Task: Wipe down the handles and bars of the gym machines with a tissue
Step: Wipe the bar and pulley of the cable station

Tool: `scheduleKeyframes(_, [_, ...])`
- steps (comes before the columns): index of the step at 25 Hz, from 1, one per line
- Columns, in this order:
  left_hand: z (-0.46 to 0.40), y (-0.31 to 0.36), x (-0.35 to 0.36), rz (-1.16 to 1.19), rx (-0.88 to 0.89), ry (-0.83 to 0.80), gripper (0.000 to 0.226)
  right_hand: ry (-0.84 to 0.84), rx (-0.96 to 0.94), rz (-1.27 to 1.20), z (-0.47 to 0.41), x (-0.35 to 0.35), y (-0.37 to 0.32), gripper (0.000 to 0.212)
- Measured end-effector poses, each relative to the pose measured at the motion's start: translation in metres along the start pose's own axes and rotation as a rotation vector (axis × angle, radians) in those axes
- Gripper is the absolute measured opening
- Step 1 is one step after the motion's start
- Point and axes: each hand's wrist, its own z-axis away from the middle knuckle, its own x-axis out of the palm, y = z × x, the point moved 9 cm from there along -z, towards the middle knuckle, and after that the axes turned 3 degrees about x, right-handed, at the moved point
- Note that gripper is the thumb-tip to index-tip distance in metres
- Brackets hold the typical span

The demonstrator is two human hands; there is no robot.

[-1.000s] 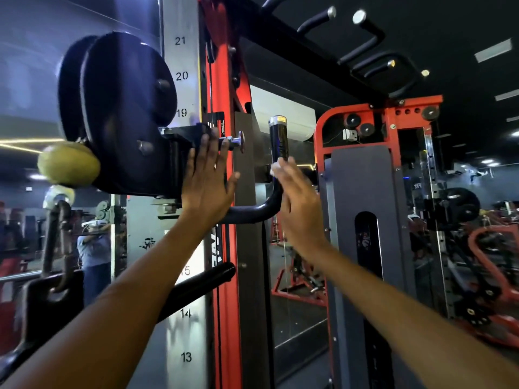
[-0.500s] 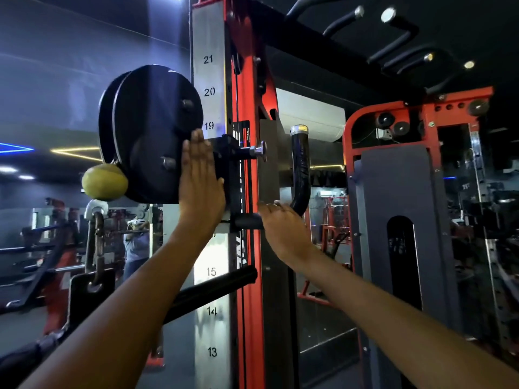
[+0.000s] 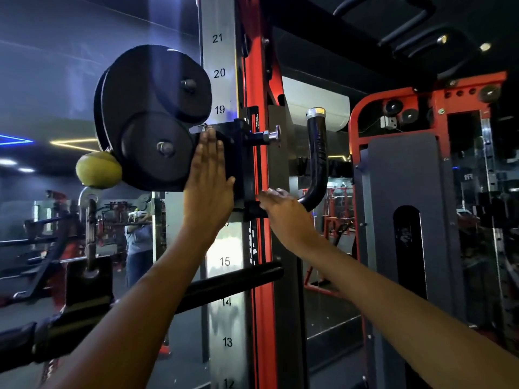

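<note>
Right hand (image 3: pixel 283 209) with tissue (image 3: pixel 276 192) on curved handle (image 3: pixel 317 164).

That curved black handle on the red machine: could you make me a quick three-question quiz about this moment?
1. True or false: the left hand lies flat with straight fingers on the black carriage block.
2. Which part of the curved black handle is the right hand on? A) its capped top B) its lower horizontal part C) neither
3. Fill in: the pulley housing has a ____ ball hanging below it.

Key: 1 true; 2 B; 3 yellow-green. A sliver of white, probably the tissue, peeks out above the right hand's fingers.
</note>
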Motion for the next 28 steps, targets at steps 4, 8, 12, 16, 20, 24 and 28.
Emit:
scheduleKeyframes(4, [0.001, -0.004, 0.001, 0.070, -0.015, 0.073, 0.072, 0.159, -0.377, 0.258, 0.040, -0.021, 0.007, 0.048])
scheduleKeyframes(8, [0.003, -0.004, 0.002, 0.131, 0.007, 0.137, 0.073, 0.135, -0.027, -0.089, -0.002, -0.019, 0.016, 0.046])
scheduleKeyframes(12, [0.006, -0.014, 0.006, 0.261, 0.007, 0.135, 0.076, -0.065, -0.433, 0.142, 0.017, 0.010, -0.006, 0.062])
scheduleKeyframes(16, [0.007, -0.014, 0.009, 0.360, 0.002, 0.139, 0.078, 0.090, -0.434, 0.204, 0.049, -0.048, 0.019, 0.039])
scheduleKeyframes(20, [0.011, -0.018, 0.014, 0.446, -0.043, 0.132, 0.075, 0.143, -0.090, 0.032, 0.001, -0.034, 0.015, 0.046])
scheduleKeyframes(24, [0.015, -0.021, 0.015, 0.493, -0.086, 0.134, 0.072, -0.070, -0.303, 0.106, 0.012, -0.005, -0.004, 0.055])
scheduleKeyframes(28, [0.027, -0.017, 0.017, 0.560, -0.112, 0.127, 0.069, 0.221, -0.328, 0.364, 0.038, -0.064, 0.030, 0.036])
